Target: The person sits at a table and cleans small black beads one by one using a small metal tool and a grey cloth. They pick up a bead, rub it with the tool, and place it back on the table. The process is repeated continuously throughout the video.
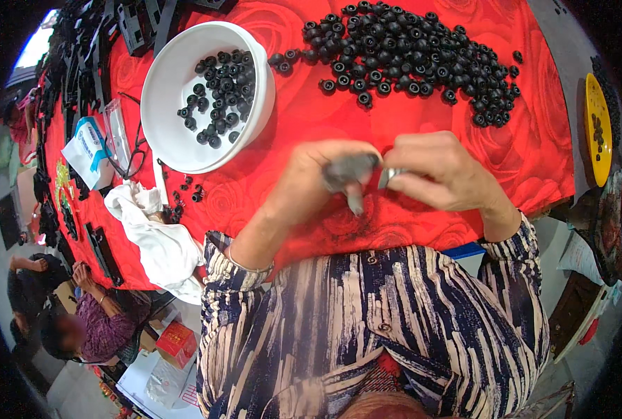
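Observation:
My left hand (309, 176) and my right hand (433, 171) meet above the red cloth, close to my body. A dark grey covering (346, 172), smeared by motion, is at the left thumb and fingers. Those fingers are closed around a small black part (374, 160), mostly hidden. My right hand pinches a small flat silvery blade (388, 179), with its edge toward the left hand. Beyond my hands lies a large heap of round black plastic parts (394, 52), each with a hole. A white basin (158, 105) at the left holds several more of them.
On the left are a white cloth (161, 241), small black scraps (188, 190), eyeglasses (135, 150), a blue-and-white packet (87, 150) and long black strips (101, 70). A yellow plate (594, 105) is at far right. Another person (108, 321) sits at lower left.

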The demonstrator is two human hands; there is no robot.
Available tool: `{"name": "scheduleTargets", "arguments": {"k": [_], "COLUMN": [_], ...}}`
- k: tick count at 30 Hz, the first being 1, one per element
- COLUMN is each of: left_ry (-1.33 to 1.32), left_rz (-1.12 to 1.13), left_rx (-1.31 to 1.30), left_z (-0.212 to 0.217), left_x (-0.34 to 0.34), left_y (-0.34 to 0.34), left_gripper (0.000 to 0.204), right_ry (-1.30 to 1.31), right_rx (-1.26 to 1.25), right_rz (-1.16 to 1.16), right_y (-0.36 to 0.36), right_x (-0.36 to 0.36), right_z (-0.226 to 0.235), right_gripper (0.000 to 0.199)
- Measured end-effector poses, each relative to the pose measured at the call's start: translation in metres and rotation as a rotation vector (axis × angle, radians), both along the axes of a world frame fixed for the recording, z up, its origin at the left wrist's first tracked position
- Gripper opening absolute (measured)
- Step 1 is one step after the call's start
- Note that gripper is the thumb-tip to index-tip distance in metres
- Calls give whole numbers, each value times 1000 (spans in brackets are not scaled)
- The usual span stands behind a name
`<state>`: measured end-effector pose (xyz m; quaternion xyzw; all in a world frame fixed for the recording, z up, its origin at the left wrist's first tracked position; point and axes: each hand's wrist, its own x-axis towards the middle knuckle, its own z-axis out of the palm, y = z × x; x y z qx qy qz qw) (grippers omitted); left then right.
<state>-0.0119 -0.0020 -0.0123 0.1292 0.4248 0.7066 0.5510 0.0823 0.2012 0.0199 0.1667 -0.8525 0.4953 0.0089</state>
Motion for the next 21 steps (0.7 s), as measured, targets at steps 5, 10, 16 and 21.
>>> {"name": "scheduleTargets", "arguments": {"k": [5,10,16,21], "left_ry": [117,59,79,107], "left_rz": [85,-30,-17,-32], "left_rx": [-63,49,55,44], "left_z": [3,5,4,2], "left_x": [-7,-3,-1,-2], "left_y": [0,0,1,2], "left_gripper": [26,21,22,24], "right_ry": [-32,-67,-81,-104], "right_rx": [-146,-80,-90,-62], "right_rz": [-104,-233,-215,-222], "right_y": [1,1,-2,-3], "right_x": [2,0,0,1], "right_z": [5,8,3,3], "right_gripper": [9,10,11,11]}}
